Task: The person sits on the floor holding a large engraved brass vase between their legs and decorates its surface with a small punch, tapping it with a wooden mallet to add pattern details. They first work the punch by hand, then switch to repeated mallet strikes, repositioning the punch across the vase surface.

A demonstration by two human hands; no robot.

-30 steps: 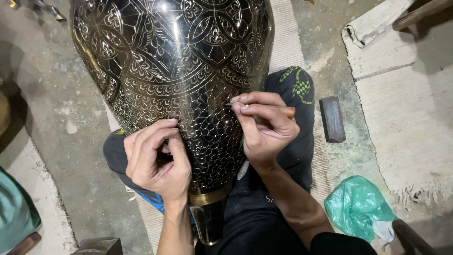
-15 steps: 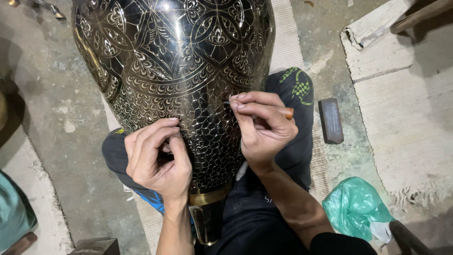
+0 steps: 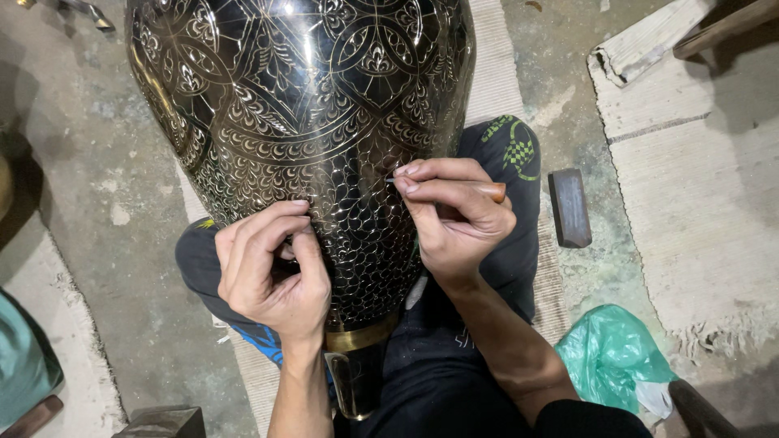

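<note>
right hand point(image 3: 454, 219): fingers pinch wooden-handled graver point(image 3: 487, 191), tip on engraved black brass vase point(image 3: 308, 122) | left hand point(image 3: 272, 272): fingers curled, empty, bracing vase on lap

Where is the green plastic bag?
In the head view, the green plastic bag lies on the floor at lower right, beside the person's right forearm, below the dark block.
</note>
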